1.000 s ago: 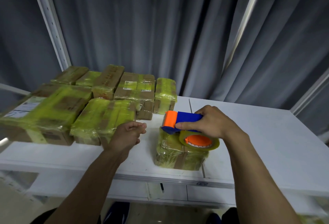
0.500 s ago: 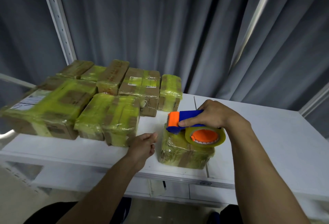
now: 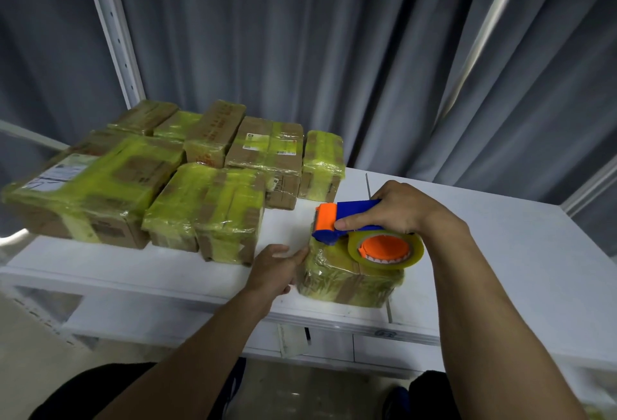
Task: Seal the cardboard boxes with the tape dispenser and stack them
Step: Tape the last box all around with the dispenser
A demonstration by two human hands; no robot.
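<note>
A small cardboard box wrapped in yellowish tape sits near the front edge of the white table. My right hand grips the blue handle of the blue and orange tape dispenser, which rests on top of that box with its tape roll facing me. My left hand lies against the box's left side, fingertips touching its upper edge.
Several taped cardboard boxes crowd the left and back-left of the table, some overhanging its left end. Grey curtains hang behind. A white slotted upright rises at the back left. The table's right half is bare.
My left hand has travelled right from the pile of boxes to the small box's left side. The right hand and dispenser stay on top of the box.
</note>
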